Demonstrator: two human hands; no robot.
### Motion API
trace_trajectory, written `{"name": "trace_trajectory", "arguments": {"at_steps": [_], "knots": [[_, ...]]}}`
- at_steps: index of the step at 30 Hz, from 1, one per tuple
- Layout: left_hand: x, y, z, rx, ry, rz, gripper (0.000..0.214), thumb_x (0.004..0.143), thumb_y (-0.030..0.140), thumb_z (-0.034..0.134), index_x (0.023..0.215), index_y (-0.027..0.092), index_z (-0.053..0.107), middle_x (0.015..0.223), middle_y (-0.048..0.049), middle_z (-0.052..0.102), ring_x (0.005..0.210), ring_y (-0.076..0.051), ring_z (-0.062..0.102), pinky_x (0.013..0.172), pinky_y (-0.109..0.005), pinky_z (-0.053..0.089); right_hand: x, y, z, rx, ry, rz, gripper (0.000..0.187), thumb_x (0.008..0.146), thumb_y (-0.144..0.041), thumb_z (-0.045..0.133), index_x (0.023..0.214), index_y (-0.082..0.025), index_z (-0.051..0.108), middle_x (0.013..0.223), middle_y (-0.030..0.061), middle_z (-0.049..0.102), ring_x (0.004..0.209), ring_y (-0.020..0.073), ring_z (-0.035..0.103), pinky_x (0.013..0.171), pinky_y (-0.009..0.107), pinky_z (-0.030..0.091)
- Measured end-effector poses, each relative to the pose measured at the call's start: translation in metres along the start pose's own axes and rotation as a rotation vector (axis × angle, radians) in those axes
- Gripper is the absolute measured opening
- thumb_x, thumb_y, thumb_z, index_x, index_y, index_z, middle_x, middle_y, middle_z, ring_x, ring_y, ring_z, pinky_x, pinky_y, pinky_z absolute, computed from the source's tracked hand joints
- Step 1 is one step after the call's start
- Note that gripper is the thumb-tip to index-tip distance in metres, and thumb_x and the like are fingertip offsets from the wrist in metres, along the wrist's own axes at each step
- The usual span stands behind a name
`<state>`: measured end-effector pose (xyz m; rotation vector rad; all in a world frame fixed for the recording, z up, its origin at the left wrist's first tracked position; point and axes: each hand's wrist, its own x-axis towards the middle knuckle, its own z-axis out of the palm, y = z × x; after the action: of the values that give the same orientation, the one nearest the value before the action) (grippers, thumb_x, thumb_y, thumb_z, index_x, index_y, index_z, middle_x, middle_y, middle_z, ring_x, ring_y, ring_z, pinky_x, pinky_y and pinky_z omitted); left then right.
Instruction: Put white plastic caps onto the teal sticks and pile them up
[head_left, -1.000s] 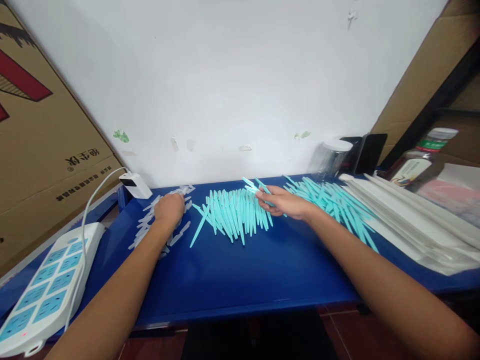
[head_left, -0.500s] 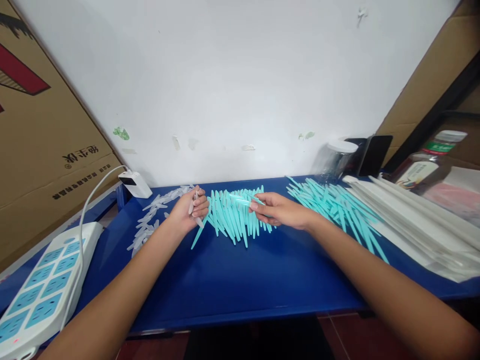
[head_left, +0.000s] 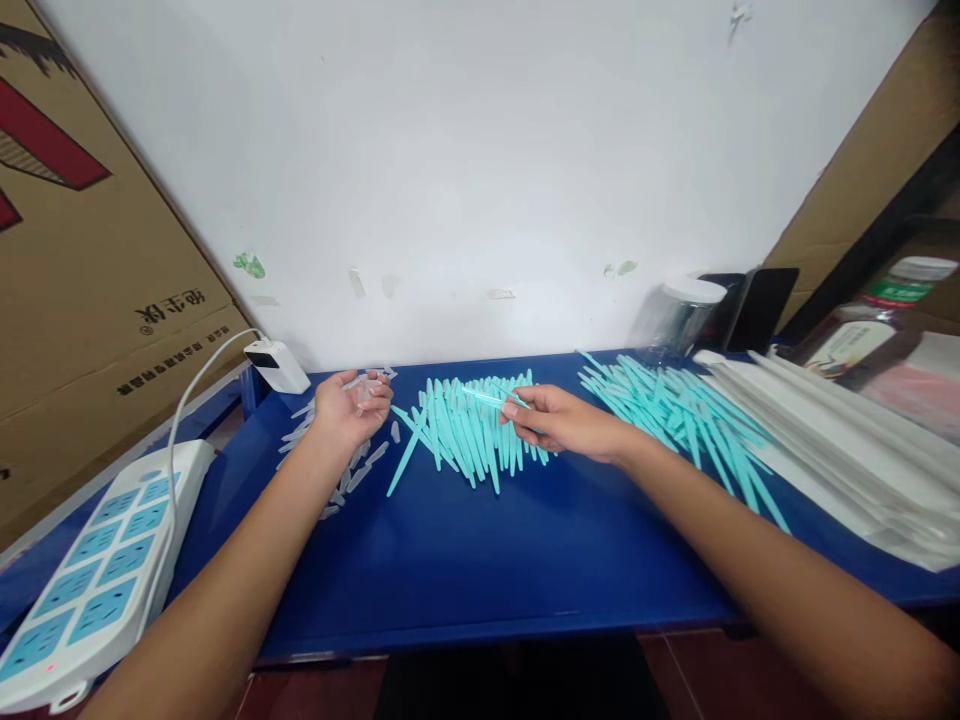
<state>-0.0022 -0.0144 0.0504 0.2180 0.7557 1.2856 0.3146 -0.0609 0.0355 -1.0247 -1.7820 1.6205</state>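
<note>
My left hand is turned palm up with its fingers curled around several small translucent plastic caps. It hovers over a scatter of similar caps on the blue table, partly hidden by my wrist. My right hand pinches a slim turquoise stick, shaped like an eyebrow razor, between thumb and fingers. Its tip points left. Beneath it lies a row of similar turquoise sticks, roughly side by side. Farther right is a looser heap of turquoise sticks.
A white power strip and a small white device with a cable stand at left, beside a cardboard box. At right are white plastic sleeves, a clear jar and a bottle. A white wall backs the table.
My left hand has moved left from the row of sticks to the scattered caps and turned palm up. My right hand stays nearly still with the stick. The view has shifted slightly.
</note>
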Motion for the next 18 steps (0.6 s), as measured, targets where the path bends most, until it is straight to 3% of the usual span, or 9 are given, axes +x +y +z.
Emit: {"name": "trace_trajectory", "arguments": {"at_steps": [4, 7, 11, 15, 18], "knots": [[-0.001, -0.009, 0.006, 0.124, -0.017, 0.010, 0.022, 0.096, 0.005, 0.031, 0.086, 0.016, 0.048, 0.061, 0.0042, 0.038, 0.036, -0.006, 0.033, 0.026, -0.014, 0.023, -0.002, -0.003, -0.002, 0.004, 0.013, 0.002, 0.043, 0.099, -0.059, 0.060, 0.098, -0.016, 0.060, 0.069, -0.0031, 0.048, 0.055, 0.0082, 0.034, 0.047, 0.023, 0.025], [-0.004, -0.025, 0.011, 0.190, -0.081, 0.015, 0.021, 0.100, 0.006, 0.036, 0.095, 0.013, 0.056, 0.062, 0.0057, 0.038, 0.035, -0.005, 0.027, 0.026, -0.015, 0.021, -0.002, -0.003, -0.002, 0.000, 0.011, -0.014, 0.043, 0.098, -0.059, 0.061, 0.099, -0.016, 0.061, 0.069, -0.0025, 0.049, 0.056, 0.0087, 0.036, 0.047, 0.023, 0.025], [-0.009, -0.045, 0.014, 0.529, -0.280, 0.067, 0.018, 0.104, 0.026, 0.055, 0.111, 0.012, 0.064, 0.063, 0.0072, 0.036, 0.039, -0.005, 0.024, 0.029, -0.013, 0.019, 0.001, -0.001, -0.001, -0.001, 0.032, -0.020, 0.043, 0.097, -0.060, 0.062, 0.098, -0.017, 0.061, 0.067, -0.0032, 0.049, 0.054, 0.0088, 0.036, 0.046, 0.024, 0.025], [-0.015, -0.054, 0.013, 0.856, -0.400, 0.187, 0.033, 0.099, 0.047, 0.064, 0.107, 0.015, 0.069, 0.061, 0.0069, 0.035, 0.043, -0.005, 0.022, 0.035, -0.014, 0.019, 0.002, 0.000, -0.003, 0.002, 0.080, -0.035, 0.045, 0.095, -0.062, 0.064, 0.097, -0.017, 0.061, 0.065, -0.0042, 0.049, 0.052, 0.0079, 0.032, 0.046, 0.024, 0.021], [-0.017, -0.056, 0.013, 1.001, -0.439, 0.218, 0.040, 0.095, 0.054, 0.067, 0.106, 0.016, 0.072, 0.058, 0.0063, 0.036, 0.043, -0.006, 0.022, 0.038, -0.017, 0.019, 0.002, 0.001, -0.006, -0.020, 0.101, -0.065, 0.045, 0.094, -0.062, 0.066, 0.095, -0.018, 0.061, 0.065, -0.0032, 0.051, 0.053, 0.0085, 0.035, 0.047, 0.023, 0.022]]}}
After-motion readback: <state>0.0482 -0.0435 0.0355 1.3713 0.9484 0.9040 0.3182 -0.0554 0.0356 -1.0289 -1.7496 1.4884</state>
